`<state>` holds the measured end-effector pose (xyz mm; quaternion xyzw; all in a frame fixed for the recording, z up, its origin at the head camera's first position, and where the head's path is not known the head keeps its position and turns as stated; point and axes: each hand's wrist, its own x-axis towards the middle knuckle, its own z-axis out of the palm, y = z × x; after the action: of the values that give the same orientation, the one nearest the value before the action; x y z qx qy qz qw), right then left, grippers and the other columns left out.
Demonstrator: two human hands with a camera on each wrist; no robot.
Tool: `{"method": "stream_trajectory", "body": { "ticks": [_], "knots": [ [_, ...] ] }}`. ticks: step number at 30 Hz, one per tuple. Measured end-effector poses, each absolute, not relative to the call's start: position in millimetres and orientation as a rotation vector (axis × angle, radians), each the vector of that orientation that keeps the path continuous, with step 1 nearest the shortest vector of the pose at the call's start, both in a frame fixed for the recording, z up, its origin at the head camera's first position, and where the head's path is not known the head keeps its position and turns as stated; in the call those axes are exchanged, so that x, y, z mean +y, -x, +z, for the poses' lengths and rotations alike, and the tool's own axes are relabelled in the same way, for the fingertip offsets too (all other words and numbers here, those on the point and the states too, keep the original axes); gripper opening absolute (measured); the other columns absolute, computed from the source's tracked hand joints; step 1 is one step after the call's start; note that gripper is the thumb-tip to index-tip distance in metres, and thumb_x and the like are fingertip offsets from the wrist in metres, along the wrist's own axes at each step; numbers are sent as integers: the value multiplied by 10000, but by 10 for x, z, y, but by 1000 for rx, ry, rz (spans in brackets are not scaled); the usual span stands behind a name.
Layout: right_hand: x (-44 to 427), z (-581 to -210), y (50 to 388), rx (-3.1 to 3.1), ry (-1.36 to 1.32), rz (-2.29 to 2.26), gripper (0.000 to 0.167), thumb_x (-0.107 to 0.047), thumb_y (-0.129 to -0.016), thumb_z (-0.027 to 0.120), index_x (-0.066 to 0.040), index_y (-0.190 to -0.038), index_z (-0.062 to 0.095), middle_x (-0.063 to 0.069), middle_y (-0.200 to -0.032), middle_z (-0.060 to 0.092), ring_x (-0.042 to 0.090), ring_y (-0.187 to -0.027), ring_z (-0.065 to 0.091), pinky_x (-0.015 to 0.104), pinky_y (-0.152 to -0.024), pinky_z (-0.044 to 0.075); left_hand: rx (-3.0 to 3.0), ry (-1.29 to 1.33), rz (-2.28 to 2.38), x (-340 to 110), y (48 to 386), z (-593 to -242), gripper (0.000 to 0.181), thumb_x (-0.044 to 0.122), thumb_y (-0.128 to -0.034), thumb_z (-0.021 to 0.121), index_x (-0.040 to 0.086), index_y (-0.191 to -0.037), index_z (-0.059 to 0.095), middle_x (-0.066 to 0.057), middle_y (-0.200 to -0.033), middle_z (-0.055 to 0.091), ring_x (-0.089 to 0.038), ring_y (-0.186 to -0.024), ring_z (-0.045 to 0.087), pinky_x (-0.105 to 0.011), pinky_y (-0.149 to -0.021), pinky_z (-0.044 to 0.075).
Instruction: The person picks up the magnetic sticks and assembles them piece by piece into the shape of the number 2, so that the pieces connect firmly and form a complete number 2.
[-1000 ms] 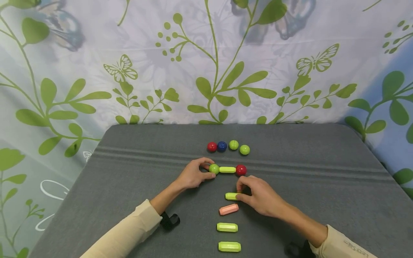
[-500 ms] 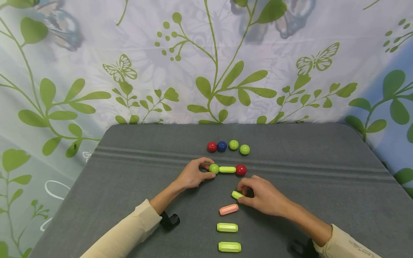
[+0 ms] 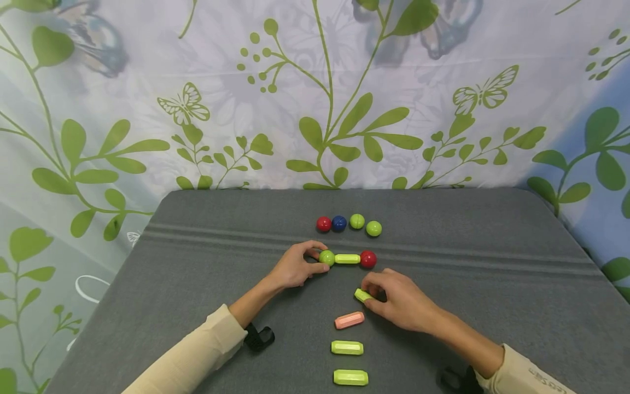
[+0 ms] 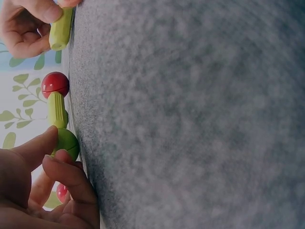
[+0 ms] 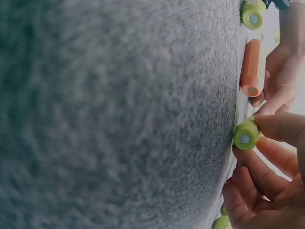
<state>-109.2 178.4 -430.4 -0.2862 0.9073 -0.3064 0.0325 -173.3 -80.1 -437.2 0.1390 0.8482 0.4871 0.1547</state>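
My left hand (image 3: 298,265) pinches the green ball (image 3: 327,258) between thumb and fingers. That ball is joined to a yellow-green stick (image 3: 347,259), which has a red ball (image 3: 368,259) at its right end. Nearer and to the right, my right hand (image 3: 401,300) holds a second yellow-green stick (image 3: 362,295), set at a slant and partly covered by the fingers. In the right wrist view the held stick (image 5: 246,135) shows a pale round disc in its end. A gap separates it from the red ball (image 4: 55,85) in the left wrist view.
Behind the joined piece sit a red ball (image 3: 324,224), a blue ball (image 3: 339,223) and two green balls (image 3: 357,221). An orange-pink stick (image 3: 349,320) and two yellow-green sticks (image 3: 346,347) lie toward the front. A patterned cloth (image 3: 275,109) hangs behind the grey table (image 3: 197,230).
The stick in my right hand has turned from lying level to a slant and shifted slightly right. My left hand and the joined piece stay in place.
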Motion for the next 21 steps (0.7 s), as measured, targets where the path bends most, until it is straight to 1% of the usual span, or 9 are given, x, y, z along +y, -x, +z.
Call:
{"method": "stream_trajectory", "body": {
  "ticks": [8, 14, 21],
  "knots": [
    [1818, -4315, 1095, 2892, 707, -1029, 180, -113, -856, 757, -221, -882, 615, -145, -783, 549, 53, -740, 514, 292, -654, 435, 2422, -419, 1408, -810, 1727, -4372, 357, 140, -904, 740, 116, -1246, 640, -112, -1081, 614, -152, -631, 565, -265, -421, 409],
    [1843, -4296, 1113, 2953, 589, -1043, 178, -92, -863, 735, -209, -823, 607, -134, -722, 537, 72, -682, 484, 303, -629, 407, 2431, -431, 1402, -810, 1733, -4379, 356, 144, -899, 746, 118, -1239, 643, -111, -1079, 618, -147, -622, 565, -265, -412, 410],
    [1845, -4310, 1149, 3011, 517, -1059, 159, -78, -855, 740, -172, -844, 612, -99, -757, 588, 81, -679, 507, 323, -631, 418, 2437, -427, 1390, -806, 1733, -4370, 360, 147, -894, 753, 122, -1237, 646, -106, -1069, 619, -149, -627, 567, -267, -412, 413]
  ]
}}
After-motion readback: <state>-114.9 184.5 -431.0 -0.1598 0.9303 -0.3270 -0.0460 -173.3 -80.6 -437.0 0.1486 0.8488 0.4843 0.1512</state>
